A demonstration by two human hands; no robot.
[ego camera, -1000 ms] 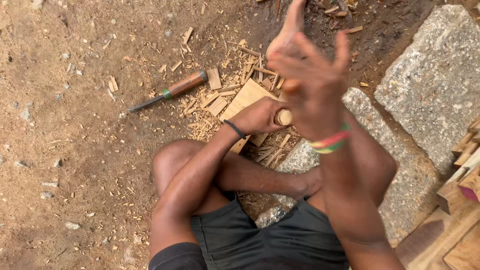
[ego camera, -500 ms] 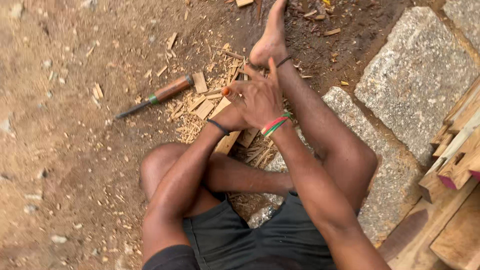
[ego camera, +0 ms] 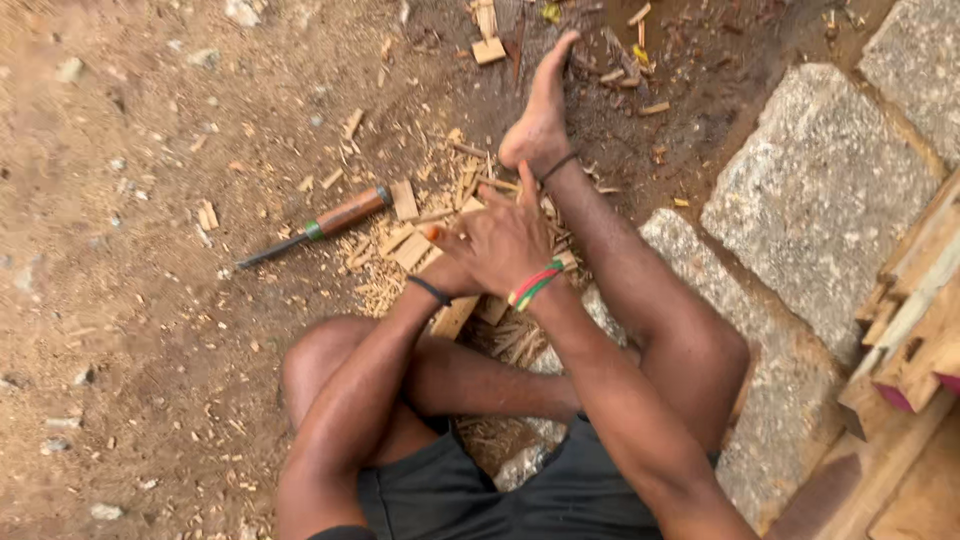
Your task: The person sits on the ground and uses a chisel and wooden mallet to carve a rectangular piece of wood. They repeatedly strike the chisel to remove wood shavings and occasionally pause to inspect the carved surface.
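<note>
chisel: reddish-brown wooden handle, green band at the collar, dark grey metal blade
wristband on right hand: stripes of red, yellow and green
band on left wrist: plain black
anklet: thin, black
shorts: dark charcoal grey
wood chips: pale tan to light yellow
ground: dusty reddish brown, flecked with pale stones
stone blocks: speckled grey
stacked timber: light brown, one end dull red

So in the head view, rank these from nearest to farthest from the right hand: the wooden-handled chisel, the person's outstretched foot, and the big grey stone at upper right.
From the right hand:
1. Outstretched foot, just above it.
2. Wooden-handled chisel, on the dirt to its left.
3. Big grey stone, far off to its right.
</note>
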